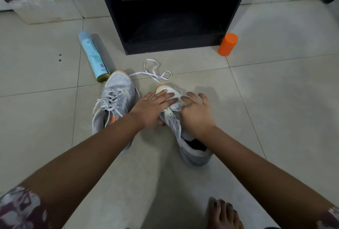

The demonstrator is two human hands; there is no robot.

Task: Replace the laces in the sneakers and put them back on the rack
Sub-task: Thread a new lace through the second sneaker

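Two grey-and-white sneakers with orange toe tips lie on the tiled floor. The left sneaker (114,100) is laced and lies untouched. My left hand (153,108) presses flat, fingers straight, on the toe of the right sneaker (192,148). My right hand (197,114) curls its fingers at that shoe's front eyelets and appears to pinch the white lace (154,72). The rest of the lace trails in loops across the floor beyond the toe. The black shoe rack (172,14) stands just behind, with its lower shelf bare.
A pale blue spray can (93,57) lies on the floor left of the rack, touching the left sneaker's toe. An orange cylinder (227,44) stands at the rack's right corner. My bare foot (222,214) is at the bottom edge.
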